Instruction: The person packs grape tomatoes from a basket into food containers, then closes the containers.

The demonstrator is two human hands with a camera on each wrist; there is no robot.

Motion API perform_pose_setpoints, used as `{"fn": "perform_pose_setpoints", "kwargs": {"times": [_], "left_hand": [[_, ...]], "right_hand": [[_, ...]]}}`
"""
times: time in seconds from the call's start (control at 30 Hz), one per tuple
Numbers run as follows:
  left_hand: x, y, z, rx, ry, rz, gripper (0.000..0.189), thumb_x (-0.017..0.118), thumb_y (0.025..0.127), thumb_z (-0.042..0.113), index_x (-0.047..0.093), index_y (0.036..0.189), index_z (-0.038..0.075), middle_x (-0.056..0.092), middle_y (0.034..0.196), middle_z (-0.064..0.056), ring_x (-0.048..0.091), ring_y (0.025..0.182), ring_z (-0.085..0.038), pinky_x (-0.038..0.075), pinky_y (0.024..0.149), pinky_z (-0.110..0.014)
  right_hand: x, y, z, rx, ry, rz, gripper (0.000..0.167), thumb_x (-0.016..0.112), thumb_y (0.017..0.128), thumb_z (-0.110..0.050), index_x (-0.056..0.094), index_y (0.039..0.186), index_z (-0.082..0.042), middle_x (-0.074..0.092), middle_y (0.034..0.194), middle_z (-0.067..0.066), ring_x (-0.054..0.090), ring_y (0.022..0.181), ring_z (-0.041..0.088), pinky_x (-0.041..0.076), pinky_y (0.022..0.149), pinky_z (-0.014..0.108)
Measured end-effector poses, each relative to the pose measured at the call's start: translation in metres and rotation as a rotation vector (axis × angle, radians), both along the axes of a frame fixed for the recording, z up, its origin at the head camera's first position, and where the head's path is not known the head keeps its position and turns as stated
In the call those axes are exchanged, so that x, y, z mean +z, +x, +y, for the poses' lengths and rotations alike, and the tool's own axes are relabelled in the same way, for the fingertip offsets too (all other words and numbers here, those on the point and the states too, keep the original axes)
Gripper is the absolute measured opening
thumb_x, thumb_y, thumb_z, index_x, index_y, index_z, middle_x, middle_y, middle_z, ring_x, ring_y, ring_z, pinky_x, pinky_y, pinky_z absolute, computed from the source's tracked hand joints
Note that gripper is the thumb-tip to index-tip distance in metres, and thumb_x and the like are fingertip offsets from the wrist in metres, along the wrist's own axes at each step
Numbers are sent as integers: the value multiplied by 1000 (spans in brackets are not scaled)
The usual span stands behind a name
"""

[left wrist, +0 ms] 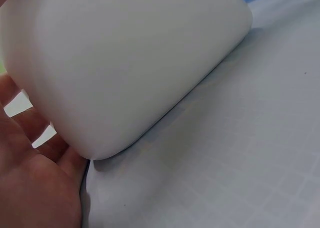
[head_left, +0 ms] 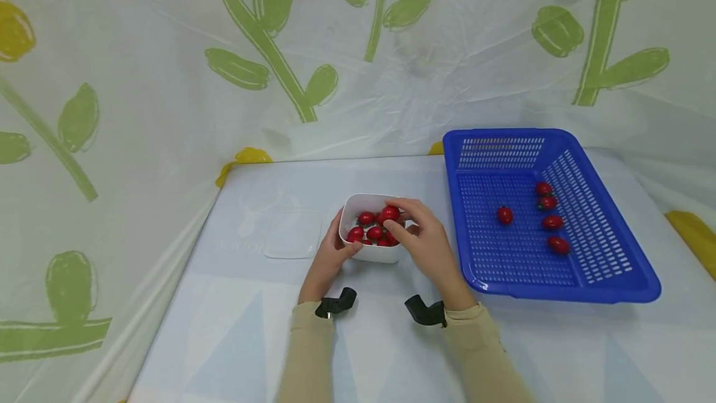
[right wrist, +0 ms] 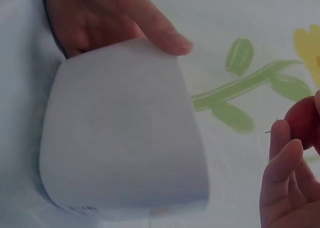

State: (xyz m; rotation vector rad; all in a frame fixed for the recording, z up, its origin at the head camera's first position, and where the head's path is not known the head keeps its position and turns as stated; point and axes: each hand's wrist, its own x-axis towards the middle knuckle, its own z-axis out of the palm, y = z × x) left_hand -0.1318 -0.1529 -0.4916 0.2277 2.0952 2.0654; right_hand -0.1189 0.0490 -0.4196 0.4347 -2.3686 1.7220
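A small white square container [head_left: 376,254] with several red cherry tomatoes [head_left: 374,233] in it stands on the table. My left hand [head_left: 326,261] grips its left side, thumb over the front rim; in the left wrist view that hand's fingers [left wrist: 31,124] curve round the container wall. Between the thumb and fingers of my right hand [head_left: 429,242] a cherry tomato [head_left: 390,213] is pinched above the container's right part. The right wrist view shows this held tomato [right wrist: 301,122] higher than the container's rim.
To the right stands a blue perforated basket [head_left: 486,260] with several cherry tomatoes [head_left: 552,222] lying apart inside. A flat translucent lid [head_left: 292,235] lies left of the container on the pale tablecloth [head_left: 235,303]. A leaf-patterned sheet [head_left: 168,79] hangs behind the table.
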Motion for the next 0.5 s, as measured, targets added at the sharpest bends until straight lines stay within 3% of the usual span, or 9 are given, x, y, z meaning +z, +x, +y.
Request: {"fn": "perform_pose_setpoints", "kwargs": {"times": [0.17,0.5], "left_hand": [[-2,0,-1,2,17,-5,73,60,84,13,20,142,28,27,142,-4,30,127,-23,35,96,-40],[-1,0,0,-4,9,5,73,59,84,13,18,143,28,24,143,-3,29,128,-24,34,97,-41]], "right_hand": [[-6,-2,-4,-25,-3,-38,39,62,83,-30,56,120,-20,53,114,-7,53,91,11,47,70,31],[-19,-6,-7,-69,74,35,36,66,80,-27,59,115,-19,55,101,-7,51,80,13,45,60,32]]}}
